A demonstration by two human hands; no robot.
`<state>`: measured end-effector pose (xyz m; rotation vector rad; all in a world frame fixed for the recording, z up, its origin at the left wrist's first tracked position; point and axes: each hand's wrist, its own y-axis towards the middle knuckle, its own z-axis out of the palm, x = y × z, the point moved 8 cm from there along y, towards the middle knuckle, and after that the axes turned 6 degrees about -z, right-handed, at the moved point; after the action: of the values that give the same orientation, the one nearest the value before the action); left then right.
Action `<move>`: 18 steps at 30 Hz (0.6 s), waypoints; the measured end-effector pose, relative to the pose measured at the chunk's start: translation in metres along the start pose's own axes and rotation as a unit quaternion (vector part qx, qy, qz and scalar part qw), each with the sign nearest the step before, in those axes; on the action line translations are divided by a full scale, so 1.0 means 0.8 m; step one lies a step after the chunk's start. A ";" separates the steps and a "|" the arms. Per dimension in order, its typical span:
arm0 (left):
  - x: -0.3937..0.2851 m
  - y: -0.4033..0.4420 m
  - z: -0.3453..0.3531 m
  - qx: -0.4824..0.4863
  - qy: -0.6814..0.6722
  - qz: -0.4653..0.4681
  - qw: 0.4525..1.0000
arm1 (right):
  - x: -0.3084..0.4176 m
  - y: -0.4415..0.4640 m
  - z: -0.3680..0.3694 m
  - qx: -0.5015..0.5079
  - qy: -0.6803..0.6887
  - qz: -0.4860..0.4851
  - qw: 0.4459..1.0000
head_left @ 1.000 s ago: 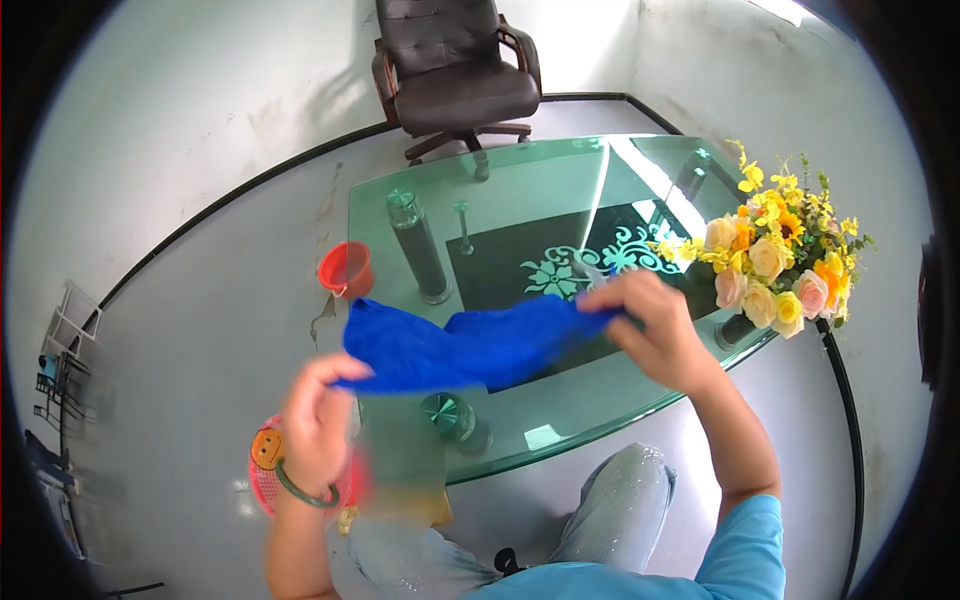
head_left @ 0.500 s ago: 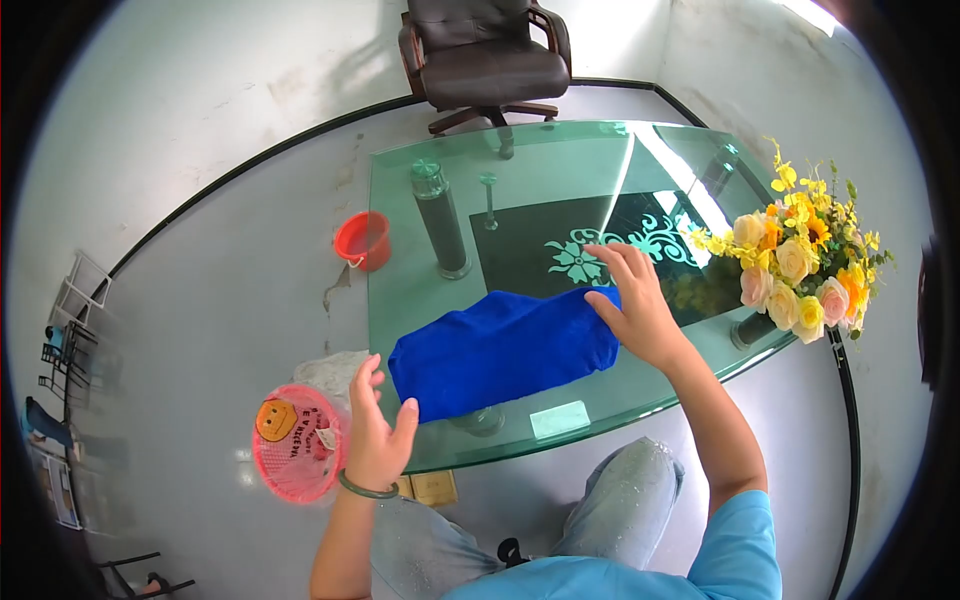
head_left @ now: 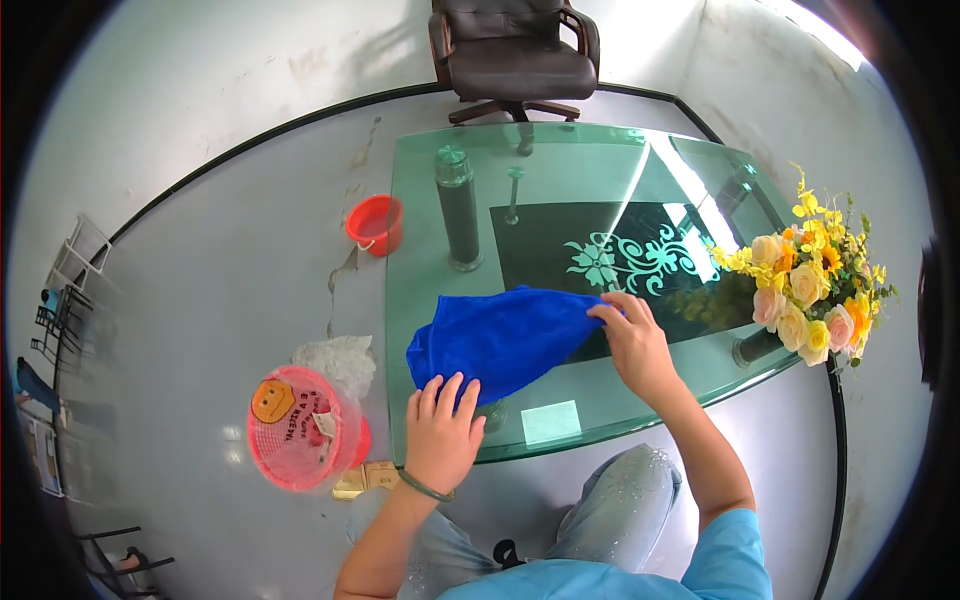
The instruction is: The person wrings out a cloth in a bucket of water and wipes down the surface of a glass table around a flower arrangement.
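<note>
A blue cloth lies folded on the green glass table, near its front left part. My left hand, with a green bangle at the wrist, rests its spread fingertips on the cloth's lower left edge. At the cloth's right end, my right hand pinches the upper corner between thumb and fingers. A white floral pattern on a dark panel shows through the glass behind the cloth.
A flower bouquet stands at the table's right end. Left of the table are a red bucket, a pink basket and a clear plastic bag. A brown office chair stands behind the table.
The cloth, first held up between both hands, was laid on the table and released. Now my left hand presses on its lower edge, and my right hand has taken hold of its right corner.
</note>
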<state>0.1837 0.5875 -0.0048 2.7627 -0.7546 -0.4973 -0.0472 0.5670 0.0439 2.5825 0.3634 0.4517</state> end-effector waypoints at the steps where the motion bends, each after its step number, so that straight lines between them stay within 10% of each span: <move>1: -0.001 0.000 -0.002 -0.009 -0.003 -0.004 1.000 | 0.019 0.012 -0.010 -0.033 -0.008 -0.023 0.999; 9: 0.028 0.007 -0.017 -0.079 -0.046 -0.023 0.996 | 0.036 0.062 -0.023 0.017 0.133 0.040 0.990; 18: 0.085 0.058 -0.126 -0.154 -0.436 -0.160 0.872 | -0.006 0.085 -0.072 0.032 0.332 0.185 0.924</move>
<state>0.2563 0.5264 0.0843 2.2714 -0.2905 -1.8191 -0.0618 0.5326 0.1249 2.4871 0.1006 1.4849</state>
